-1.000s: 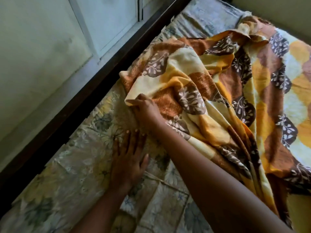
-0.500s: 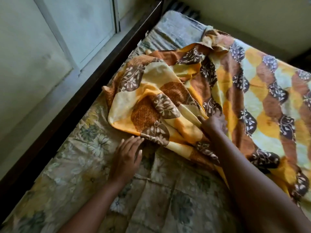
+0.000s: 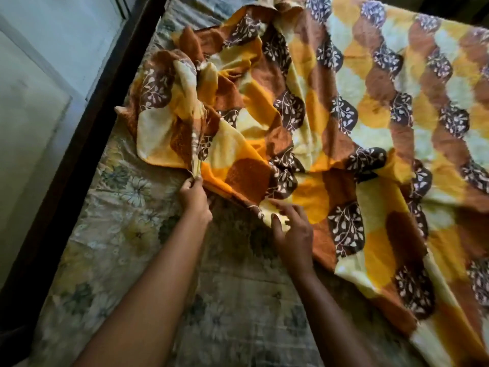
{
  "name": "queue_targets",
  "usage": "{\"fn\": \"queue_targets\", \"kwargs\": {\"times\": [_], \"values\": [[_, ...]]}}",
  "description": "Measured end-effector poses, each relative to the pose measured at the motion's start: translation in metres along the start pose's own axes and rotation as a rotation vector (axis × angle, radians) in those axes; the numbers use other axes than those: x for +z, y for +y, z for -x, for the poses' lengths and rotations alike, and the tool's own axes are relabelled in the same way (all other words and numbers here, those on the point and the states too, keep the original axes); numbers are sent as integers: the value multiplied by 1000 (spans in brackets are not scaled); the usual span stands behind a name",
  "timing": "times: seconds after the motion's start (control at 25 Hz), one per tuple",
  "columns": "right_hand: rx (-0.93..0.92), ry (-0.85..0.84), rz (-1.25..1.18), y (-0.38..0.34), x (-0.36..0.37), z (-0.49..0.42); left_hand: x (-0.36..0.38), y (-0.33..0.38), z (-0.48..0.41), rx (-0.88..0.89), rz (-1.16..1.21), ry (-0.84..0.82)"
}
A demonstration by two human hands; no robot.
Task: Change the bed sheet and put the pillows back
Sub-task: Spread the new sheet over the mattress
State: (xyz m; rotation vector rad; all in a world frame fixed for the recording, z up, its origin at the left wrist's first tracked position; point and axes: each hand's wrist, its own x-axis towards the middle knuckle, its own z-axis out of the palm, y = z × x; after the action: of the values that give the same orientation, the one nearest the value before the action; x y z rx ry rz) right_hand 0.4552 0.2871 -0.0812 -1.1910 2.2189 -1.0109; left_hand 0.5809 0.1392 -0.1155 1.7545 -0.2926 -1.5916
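Scallop-print bed sheet (image 3: 304, 123), orange, brown and cream: lying spread over the mattress from twelve to four o'clock and bunching in loose folds toward ten o'clock, its near hem crossing the centre. Left hand (image 3: 194, 200): pinching a gathered pleat of that hem between thumb and fingertips. Right hand (image 3: 293, 234): resting on the hem toward four o'clock of the left, fingers loosely extended and gripping nothing. Floral mattress cover (image 3: 124, 213): showing bare from six to nine o'clock. Dark wooden bed frame (image 3: 79, 160): running along nine o'clock beside a pale wall panel (image 3: 31, 123). Risk, as judged: pulling by one pinch alone could end up dragging the sheet askew or tightening the bunch, and the thin pleat could be slipping free.
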Motion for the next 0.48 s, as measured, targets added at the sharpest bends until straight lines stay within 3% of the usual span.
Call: {"fn": "queue_targets", "kwargs": {"times": [0.08,0.24,0.32,0.48], "values": [[312,12,-204,9,-15,37,-18,-7,13,-10,49,67],[1152,-27,-927,18,-20,87,-56,-32,66,44,-153,122],[1282,0,-1130,23,-21,99,-78,-52,89,56,-273,73],[1227,109,-1349,32,-32,93,-118,-79,122,15,-227,119]]}}
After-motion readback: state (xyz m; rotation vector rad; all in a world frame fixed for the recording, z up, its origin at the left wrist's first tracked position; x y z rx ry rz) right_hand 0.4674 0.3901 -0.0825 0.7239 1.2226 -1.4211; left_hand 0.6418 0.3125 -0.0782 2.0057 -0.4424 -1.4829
